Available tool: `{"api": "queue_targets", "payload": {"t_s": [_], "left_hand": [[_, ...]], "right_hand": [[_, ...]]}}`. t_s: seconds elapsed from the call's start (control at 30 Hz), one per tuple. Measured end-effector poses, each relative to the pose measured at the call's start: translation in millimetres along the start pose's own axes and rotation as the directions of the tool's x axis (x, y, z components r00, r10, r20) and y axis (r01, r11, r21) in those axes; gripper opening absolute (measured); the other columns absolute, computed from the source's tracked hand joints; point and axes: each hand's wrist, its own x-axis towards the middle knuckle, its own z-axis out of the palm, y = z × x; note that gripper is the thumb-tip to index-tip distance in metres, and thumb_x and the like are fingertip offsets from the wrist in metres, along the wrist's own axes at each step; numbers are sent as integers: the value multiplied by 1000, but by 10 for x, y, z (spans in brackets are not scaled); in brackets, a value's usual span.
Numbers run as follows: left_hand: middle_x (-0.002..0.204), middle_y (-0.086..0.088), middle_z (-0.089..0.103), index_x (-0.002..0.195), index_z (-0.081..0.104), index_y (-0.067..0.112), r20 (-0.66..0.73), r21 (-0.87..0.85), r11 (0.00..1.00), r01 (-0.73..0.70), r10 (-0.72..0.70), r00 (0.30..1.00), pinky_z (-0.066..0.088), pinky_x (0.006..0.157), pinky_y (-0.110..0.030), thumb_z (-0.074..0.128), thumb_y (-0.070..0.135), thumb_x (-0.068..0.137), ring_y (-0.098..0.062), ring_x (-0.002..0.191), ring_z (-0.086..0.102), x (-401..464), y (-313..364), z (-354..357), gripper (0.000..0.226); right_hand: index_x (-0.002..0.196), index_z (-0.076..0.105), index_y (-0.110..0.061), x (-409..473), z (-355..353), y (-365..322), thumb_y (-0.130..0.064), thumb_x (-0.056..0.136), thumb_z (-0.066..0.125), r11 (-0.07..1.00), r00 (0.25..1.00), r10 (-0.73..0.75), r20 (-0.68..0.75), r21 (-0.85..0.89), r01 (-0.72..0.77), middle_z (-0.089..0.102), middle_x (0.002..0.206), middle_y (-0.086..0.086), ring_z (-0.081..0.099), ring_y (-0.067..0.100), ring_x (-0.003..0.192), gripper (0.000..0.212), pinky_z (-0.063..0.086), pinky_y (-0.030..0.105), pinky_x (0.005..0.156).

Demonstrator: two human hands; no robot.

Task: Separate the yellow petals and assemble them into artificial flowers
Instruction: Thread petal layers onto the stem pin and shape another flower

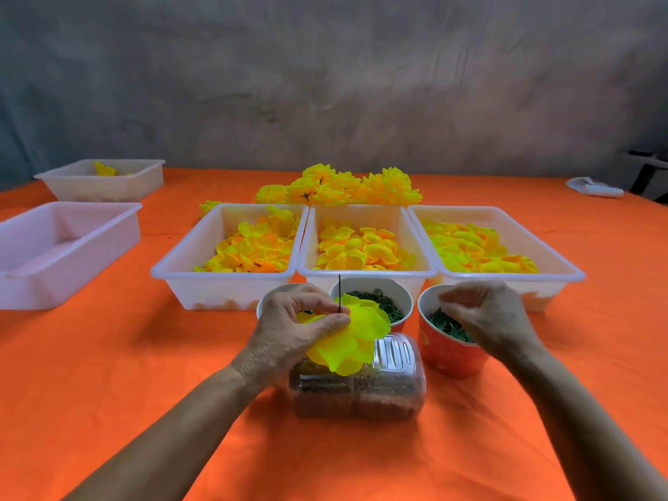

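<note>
Where left hand (300, 327) pinches petals (356, 338), stem base hidden.

Hidden behind the left hand (302, 325): most of the leftmost cup (269, 301), centre of frame. Blurred by motion: fingertips of the right hand (484, 316) over the red cup (446, 359), any pinched piece too unclear to tell. Cut by the left edge: nearer empty tray (54, 247). Too hazy to identify: contents of the clear container (361, 388), and white object (594, 188) at far right.
</note>
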Motion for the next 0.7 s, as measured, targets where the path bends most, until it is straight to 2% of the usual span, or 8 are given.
{"api": "queue_targets", "payload": {"t_s": [0.1,0.13,0.2,0.27,0.4,0.5,0.6,0.7], "left_hand": [[74,8,66,72,76,26,-9,-9,1000,-3,3,1000,49,73,-23,77,32,64,-12,77,61,2,-9,16,10],[74,6,66,71,76,27,-10,-14,1000,-3,3,1000,48,72,-20,77,30,64,-10,77,61,1,-8,19,8],[74,5,66,71,75,26,-9,-12,1000,-3,2,1000,47,72,-17,76,29,64,-8,77,60,1,2,21,8],[74,5,65,72,75,25,-6,-5,1000,-4,4,1000,47,73,-16,76,28,64,-6,77,60,-1,12,20,9],[75,5,65,71,74,25,-5,-10,1000,-6,6,1000,46,73,-16,75,26,64,-6,76,59,1,39,24,7],[75,0,65,70,74,25,-13,-16,1000,-7,6,1000,47,73,-16,76,25,64,-7,75,60,-1,39,22,7],[77,-4,66,71,74,25,-14,1,1000,-7,7,1000,47,73,-18,76,27,64,-12,77,61,-7,35,16,7],[77,0,66,69,73,29,-5,-4,1000,14,-14,1000,48,73,-18,76,28,64,-7,77,61,-6,44,11,6]], "right_hand": [[78,76,-12,159,-46,136,-7,72,72,935,970,146,195,-348,-71,72,80,9,66,23,81,9,48,30,72],[69,73,-11,182,-19,139,-10,71,70,905,956,157,249,-423,-38,65,70,12,61,26,74,4,44,30,63],[56,63,-11,211,66,127,-17,71,68,847,939,151,310,-530,39,45,62,11,42,27,64,16,32,29,53],[64,69,-11,249,116,130,-22,72,67,815,940,129,317,-574,82,48,62,10,40,25,63,14,33,27,54],[81,77,-17,307,163,143,-21,75,65,793,939,107,328,-598,118,69,81,9,57,27,73,14,47,29,65],[72,73,-16,305,188,149,-19,77,63,788,940,95,328,-602,130,61,68,5,47,22,65,12,45,30,61],[56,57,-28,307,172,157,-22,75,63,852,927,88,365,-510,120,47,55,-4,42,18,62,21,36,25,57],[58,63,-26,311,172,131,-20,75,60,827,913,96,397,-542,149,44,50,-3,40,17,59,19,33,23,54]]}}
